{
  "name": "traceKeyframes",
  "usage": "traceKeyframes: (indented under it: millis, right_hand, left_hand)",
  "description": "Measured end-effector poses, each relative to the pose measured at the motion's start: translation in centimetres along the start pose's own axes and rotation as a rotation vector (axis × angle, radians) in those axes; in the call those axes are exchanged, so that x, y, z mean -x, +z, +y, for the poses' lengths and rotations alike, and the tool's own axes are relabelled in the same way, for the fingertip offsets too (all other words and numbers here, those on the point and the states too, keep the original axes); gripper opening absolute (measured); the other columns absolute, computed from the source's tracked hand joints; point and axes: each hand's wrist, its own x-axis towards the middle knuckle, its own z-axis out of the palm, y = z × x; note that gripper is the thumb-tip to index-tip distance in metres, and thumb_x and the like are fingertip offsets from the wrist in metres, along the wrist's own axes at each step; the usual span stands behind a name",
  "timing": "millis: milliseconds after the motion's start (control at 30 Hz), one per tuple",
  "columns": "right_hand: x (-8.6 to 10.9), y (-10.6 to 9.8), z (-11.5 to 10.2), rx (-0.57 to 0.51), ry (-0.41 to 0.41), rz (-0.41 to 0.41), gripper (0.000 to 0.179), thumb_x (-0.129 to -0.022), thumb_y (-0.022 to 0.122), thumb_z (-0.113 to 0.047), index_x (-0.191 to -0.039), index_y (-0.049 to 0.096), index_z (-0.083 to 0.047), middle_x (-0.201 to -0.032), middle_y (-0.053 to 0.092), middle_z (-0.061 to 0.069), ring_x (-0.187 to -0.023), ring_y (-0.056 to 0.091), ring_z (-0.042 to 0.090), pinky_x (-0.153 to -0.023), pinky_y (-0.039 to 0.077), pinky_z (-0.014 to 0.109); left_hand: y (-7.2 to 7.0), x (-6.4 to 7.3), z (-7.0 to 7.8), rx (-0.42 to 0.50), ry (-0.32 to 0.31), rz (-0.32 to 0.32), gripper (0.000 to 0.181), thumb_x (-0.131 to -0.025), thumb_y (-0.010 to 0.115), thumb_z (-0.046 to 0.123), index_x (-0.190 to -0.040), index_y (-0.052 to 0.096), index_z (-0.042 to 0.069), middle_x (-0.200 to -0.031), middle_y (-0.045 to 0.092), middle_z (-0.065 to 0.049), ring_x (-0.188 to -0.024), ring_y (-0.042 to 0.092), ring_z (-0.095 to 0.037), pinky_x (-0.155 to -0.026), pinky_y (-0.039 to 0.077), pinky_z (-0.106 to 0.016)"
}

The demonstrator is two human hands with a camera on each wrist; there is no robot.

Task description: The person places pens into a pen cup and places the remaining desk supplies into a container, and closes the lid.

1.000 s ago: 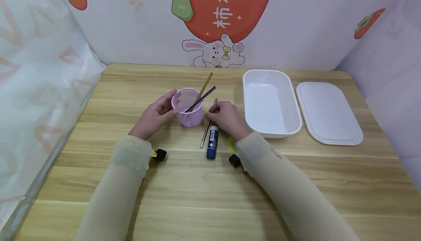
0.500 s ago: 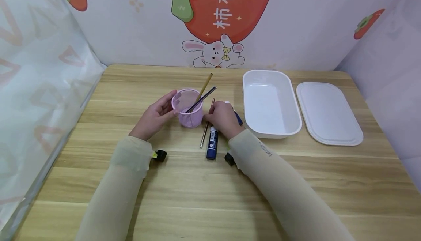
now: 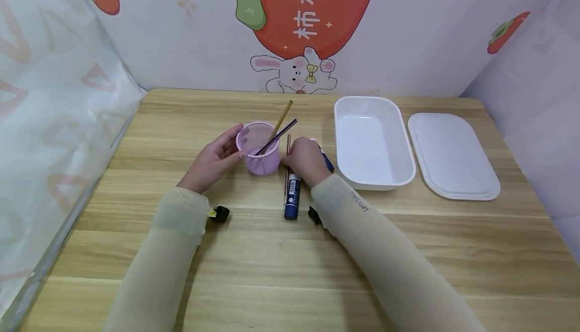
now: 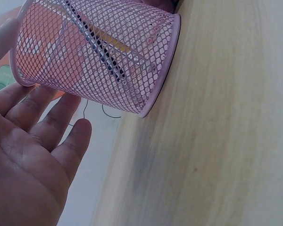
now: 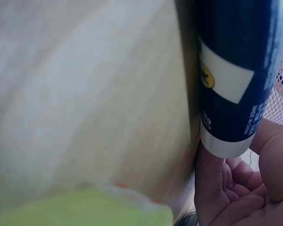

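My left hand (image 3: 212, 159) holds a pink mesh pen cup (image 3: 264, 166), thumb and fingers on either side of its rim. A yellowish stick (image 3: 283, 116) and a dark thin stick (image 3: 287, 128) lean in the cup; both show through the mesh in the left wrist view. Just right of the cup, my right hand (image 3: 308, 159) pinches a thin paintbrush (image 3: 289, 143) low over the table, its middle hidden by the fingers. A dark blue glue stick (image 3: 292, 198) with a white end lies by that hand. In the right wrist view the glue stick (image 5: 236, 80) covers the fingertips.
A white plastic box (image 3: 368, 143) stands right of the right hand, with its white lid (image 3: 453, 155) flat beyond it. Between hand and box lies a blue-and-white object (image 3: 327, 161). A yellow-green thing (image 5: 85, 209) shows near the right wrist.
My right hand has shifted slightly left, and the paintbrush has turned from slanting to nearly straight beside the glue stick. The blue-and-white object has come into sight. The left hand stays on the cup.
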Motion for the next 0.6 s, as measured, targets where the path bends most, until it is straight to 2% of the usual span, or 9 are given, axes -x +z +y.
traceKeyframes:
  millis: [233,467,600]
  right_hand:
    - [-0.34,0.04,0.33,-0.070,0.032,-0.004,0.021,-0.073,0.077,-0.028,-0.066,0.065,-0.012,-0.067,0.064,0.001,-0.060,0.059,0.014,-0.051,0.048,0.024]
    - [-0.49,-0.12,0.79,-0.322,0.087,-0.033,0.016,-0.077,0.075,-0.021,-0.084,0.067,-0.010,-0.073,0.067,0.004,-0.061,0.064,0.014,-0.053,0.053,0.022]
    - [-0.45,-0.09,1.01,-0.387,0.089,-0.024,0.014,-0.079,0.074,-0.019,-0.087,0.069,-0.009,-0.072,0.068,0.004,-0.059,0.065,0.013,-0.052,0.054,0.022]
  left_hand:
    - [-0.05,0.04,-0.05,-0.013,-0.008,0.006,0.065,-0.090,0.062,0.019,-0.146,0.030,0.023,-0.147,0.035,0.006,-0.129,0.040,-0.013,-0.100,0.039,-0.020]
    - [-0.09,-0.01,-0.12,-0.010,0.005,-0.003,0.065,-0.091,0.061,0.016,-0.147,0.029,0.021,-0.147,0.035,0.004,-0.130,0.039,-0.015,-0.101,0.038,-0.022]
    - [-0.11,-0.05,-0.20,-0.005,0.011,-0.006,0.065,-0.091,0.061,0.017,-0.147,0.029,0.021,-0.147,0.035,0.004,-0.130,0.039,-0.015,-0.100,0.038,-0.020]
